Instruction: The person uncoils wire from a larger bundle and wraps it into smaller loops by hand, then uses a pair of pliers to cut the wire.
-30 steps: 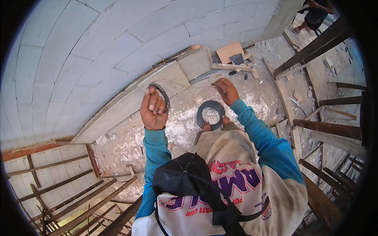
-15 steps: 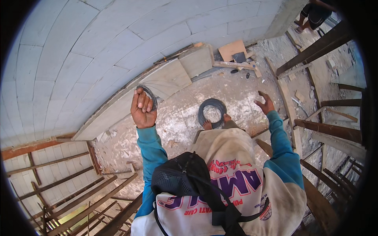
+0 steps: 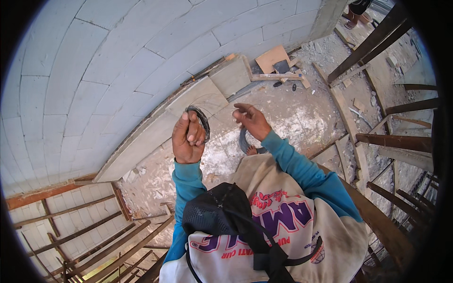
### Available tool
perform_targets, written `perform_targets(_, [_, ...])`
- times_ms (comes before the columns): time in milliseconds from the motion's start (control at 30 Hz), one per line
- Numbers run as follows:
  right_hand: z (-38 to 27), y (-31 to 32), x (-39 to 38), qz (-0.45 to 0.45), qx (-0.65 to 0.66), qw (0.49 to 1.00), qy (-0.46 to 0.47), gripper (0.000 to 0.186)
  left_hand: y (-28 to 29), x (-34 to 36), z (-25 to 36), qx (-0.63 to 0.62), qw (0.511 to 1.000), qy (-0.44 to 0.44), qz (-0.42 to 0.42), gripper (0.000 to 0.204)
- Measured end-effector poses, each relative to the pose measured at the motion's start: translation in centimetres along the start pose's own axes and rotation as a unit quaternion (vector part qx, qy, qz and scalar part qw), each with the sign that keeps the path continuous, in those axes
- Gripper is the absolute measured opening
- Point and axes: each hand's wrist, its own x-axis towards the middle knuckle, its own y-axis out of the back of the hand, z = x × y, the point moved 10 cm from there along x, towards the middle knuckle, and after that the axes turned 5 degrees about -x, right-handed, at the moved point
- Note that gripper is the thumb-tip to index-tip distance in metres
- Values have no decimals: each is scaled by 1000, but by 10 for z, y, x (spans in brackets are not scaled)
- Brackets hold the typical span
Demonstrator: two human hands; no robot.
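A small coil of thin dark wire [image 3: 204, 123] is gripped in my left hand [image 3: 188, 137], palm up and fingers curled over it. Fine loose strands arc from the coil toward the right. My right hand [image 3: 253, 121] is just to the right of these strands, thumb and fingers drawn together in a pinch. Whatever may be between those fingertips is too fine to make out. Below my right hand, a larger wire coil [image 3: 243, 137] lies on the floor by my bare foot [image 3: 251, 150], partly hidden by the hand and sleeve.
A pale block wall [image 3: 155, 52] rises ahead and to the left, with flat boards [image 3: 200, 96] along its foot. Wood offcuts [image 3: 271, 60] lie beyond. Timber posts [image 3: 368, 45] and beams stand at right; a wooden frame [image 3: 80, 231] fills the lower left. Another person's legs [image 3: 354, 16] show far right.
My right hand has swung left from out beside the body to near the small coil, its fingers closing together. My left hand has shifted slightly right and down, still holding the wire coil.
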Motion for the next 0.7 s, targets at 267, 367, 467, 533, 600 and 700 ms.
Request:
perform_targets(267, [-51, 48, 14, 65, 51, 994, 78, 32, 55, 1, -7, 23, 998, -20, 62, 23])
perform_targets(367, [-57, 48, 5, -66, 35, 996, 43, 29, 95, 6, -14, -14, 995, -29, 96, 21])
perform_targets(467, [-43, 52, 0, -136, -4, 991, 3, 27, 108, 4, -16, -37, 993, -26, 105, 22])
perform_targets(533, [-34, 76, 3, -48, -39, 998, -24, 25, 108, 0, -25, 17, 993, 15, 112, 23])
perform_targets(600, [-37, 80, 5, -9, 14, 1000, 15, 25, 99, -6, -44, 61, 992, 41, 106, 25])
perform_targets(700, [-49, 100, 7, 51, 56, 995, 57, 25, 82, -19, -96, 230, 955, 185, -15, 28])
